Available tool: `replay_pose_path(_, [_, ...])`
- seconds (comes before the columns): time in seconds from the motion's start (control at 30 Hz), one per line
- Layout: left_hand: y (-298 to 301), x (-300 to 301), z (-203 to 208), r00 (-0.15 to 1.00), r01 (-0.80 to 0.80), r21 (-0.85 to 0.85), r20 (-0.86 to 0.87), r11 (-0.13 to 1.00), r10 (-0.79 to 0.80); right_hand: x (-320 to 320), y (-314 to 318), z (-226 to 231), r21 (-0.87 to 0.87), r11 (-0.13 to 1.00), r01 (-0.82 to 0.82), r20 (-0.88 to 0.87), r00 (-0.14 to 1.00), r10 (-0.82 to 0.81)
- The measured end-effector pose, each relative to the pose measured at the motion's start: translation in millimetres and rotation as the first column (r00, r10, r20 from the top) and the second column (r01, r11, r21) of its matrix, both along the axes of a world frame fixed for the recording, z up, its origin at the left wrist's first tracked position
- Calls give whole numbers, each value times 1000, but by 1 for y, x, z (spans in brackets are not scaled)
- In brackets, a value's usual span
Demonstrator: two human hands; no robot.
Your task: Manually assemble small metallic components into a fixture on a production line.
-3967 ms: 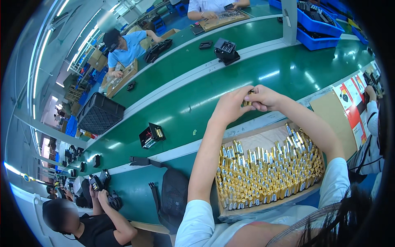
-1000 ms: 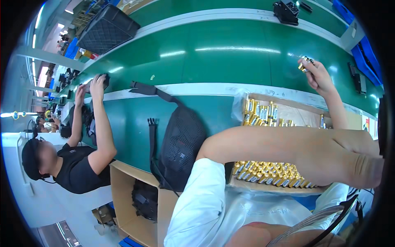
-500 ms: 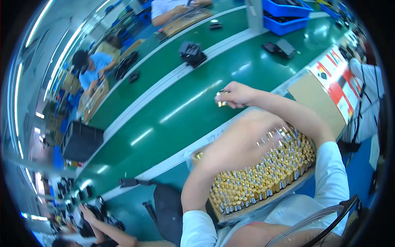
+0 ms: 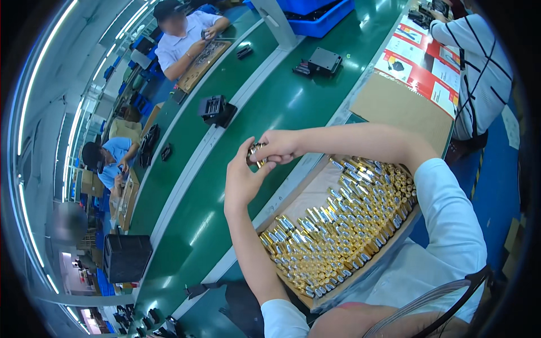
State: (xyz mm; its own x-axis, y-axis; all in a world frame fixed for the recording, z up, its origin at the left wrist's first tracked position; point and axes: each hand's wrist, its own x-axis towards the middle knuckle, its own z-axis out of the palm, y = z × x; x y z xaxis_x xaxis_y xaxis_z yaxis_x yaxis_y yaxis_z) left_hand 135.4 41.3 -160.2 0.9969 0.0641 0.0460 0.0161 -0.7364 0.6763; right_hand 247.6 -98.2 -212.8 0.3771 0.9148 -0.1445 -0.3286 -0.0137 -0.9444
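My left hand (image 4: 243, 172) and my right hand (image 4: 283, 145) meet above the green bench, beyond the far left side of a shallow cardboard box (image 4: 311, 191). Pinched between them is a small cluster of gold batteries (image 4: 258, 153), partly hidden by the fingers. The fingers of both hands are closed on this cluster. Under my forearms, the box holds a dense layer of loose gold batteries (image 4: 344, 225). A strip of bare cardboard shows along its far side.
Black devices stand on the green conveyor (image 4: 189, 225), one a boxy unit (image 4: 326, 61). Blue crates (image 4: 324, 22) sit beyond. A cardboard sheet (image 4: 403, 104) and printed red-white sheets (image 4: 417, 56) lie right, beside a person in a striped top (image 4: 479, 67). Other people work across the line.
My left hand has risen from over the box to join my right hand at the gold batteries. The view has shifted, baring more of the box.
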Motion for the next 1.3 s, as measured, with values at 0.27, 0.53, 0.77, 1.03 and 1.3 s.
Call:
replay_pose_path(0.27, [7,1,-16,989,41,-91,143,995,-28,9,5,-15,46,997,-64,-184,980,71])
replay_pose_path(0.53, [4,1,-21,979,72,-75,193,995,-57,9,1,-13,68,987,-144,-181,971,154])
replay_pose_path(0.77, [2,-3,-22,953,74,31,292,997,-80,8,-1,-12,37,969,-245,-122,961,248])
replay_pose_path(1.03, [5,-6,-22,934,-14,5,356,1000,11,10,0,-9,124,960,-250,-299,913,277])
replay_pose_path(1.3, [11,1,-28,913,-84,-674,243,734,328,22,-1,-12,-2,993,120,197,973,-117])
